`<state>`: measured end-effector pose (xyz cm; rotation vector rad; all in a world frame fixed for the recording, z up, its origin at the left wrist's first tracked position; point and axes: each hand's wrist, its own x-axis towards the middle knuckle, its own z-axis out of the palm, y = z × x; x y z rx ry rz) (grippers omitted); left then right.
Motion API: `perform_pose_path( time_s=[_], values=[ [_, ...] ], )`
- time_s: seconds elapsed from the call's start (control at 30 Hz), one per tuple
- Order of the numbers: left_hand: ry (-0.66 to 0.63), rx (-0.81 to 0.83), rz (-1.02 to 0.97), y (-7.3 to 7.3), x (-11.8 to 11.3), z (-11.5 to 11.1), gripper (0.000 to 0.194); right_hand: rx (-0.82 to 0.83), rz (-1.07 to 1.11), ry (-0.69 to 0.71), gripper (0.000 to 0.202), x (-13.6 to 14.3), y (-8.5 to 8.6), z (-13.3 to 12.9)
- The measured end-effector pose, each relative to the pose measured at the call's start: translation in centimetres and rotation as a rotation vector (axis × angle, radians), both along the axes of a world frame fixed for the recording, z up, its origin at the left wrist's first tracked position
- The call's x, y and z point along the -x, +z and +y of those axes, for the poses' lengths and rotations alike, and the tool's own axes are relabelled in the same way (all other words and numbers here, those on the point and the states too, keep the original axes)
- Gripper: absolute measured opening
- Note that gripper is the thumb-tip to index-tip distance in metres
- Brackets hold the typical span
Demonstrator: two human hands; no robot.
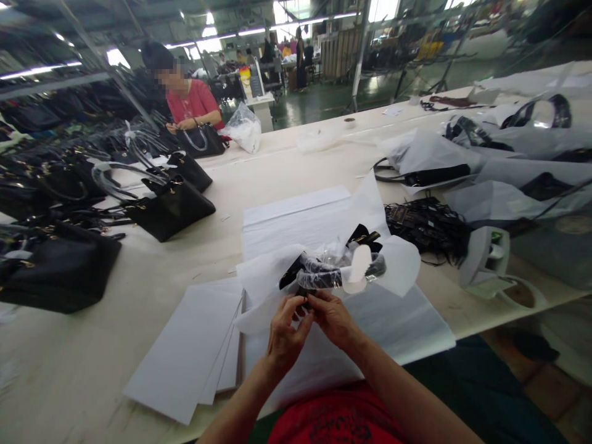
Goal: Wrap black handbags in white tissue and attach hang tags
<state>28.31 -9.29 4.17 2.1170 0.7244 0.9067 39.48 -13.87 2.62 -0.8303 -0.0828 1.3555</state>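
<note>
A black handbag (292,271) lies in front of me, partly wrapped in white paper (261,271). Clear plastic covers its handle (324,279), and a white pad (358,269) sits against the handle. Both hands meet at the bag's near side. My left hand (287,327) is closed, its thumb and fingers pinched at a small dark piece beside the bag. My right hand (333,317) is closed too, its fingertips pressed at the same spot. What exactly they pinch is mostly hidden by the fingers.
Stacked white sheets (185,345) lie to the left. Several black handbags (171,206) stand further left. A pile of black tags (428,225) and a white tape dispenser (485,262) lie right, near wrapped bags (430,163). Across the table, a person (194,102) handles another bag.
</note>
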Motion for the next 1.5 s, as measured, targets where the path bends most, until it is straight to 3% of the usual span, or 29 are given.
perform_pose_path(
  time_s=[0.3,0.47,0.57,0.67,0.83,1.0,1.23,1.33,1.5],
  values=[
    [-0.054,0.208,-0.011,-0.1,0.5,-0.8,0.038,0.055,0.07,-0.084,0.035,-0.6,1.1,2.4],
    [-0.049,0.265,0.01,-0.3,0.6,-0.8,0.046,-0.014,0.005,0.021,0.033,-0.3,0.6,2.6],
    [-0.039,0.223,0.047,0.2,0.7,-0.3,0.044,-0.081,-0.183,0.119,0.036,0.0,0.3,2.1],
    [-0.032,0.17,0.094,0.9,0.9,0.6,0.038,-0.109,-0.493,0.102,0.043,0.1,0.1,1.5],
    [0.033,0.076,0.138,1.6,1.4,2.7,0.032,-0.118,-0.83,0.069,0.027,-0.3,-0.4,0.9],
    [0.146,-0.077,0.126,2.1,0.8,4.1,0.017,-0.024,-0.722,-0.047,0.032,-0.7,-0.5,0.9],
    [0.359,-0.324,0.049,2.5,-0.8,4.5,0.035,0.011,-0.666,-0.081,0.033,-1.1,0.0,0.8],
    [0.353,-0.274,0.048,2.6,-0.8,4.6,0.017,0.004,-0.64,-0.107,0.033,-1.2,0.0,0.8],
    [0.262,-0.133,0.095,3.4,0.7,3.5,0.016,0.027,-0.542,-0.237,0.032,-1.8,0.2,1.4]
  ],
)
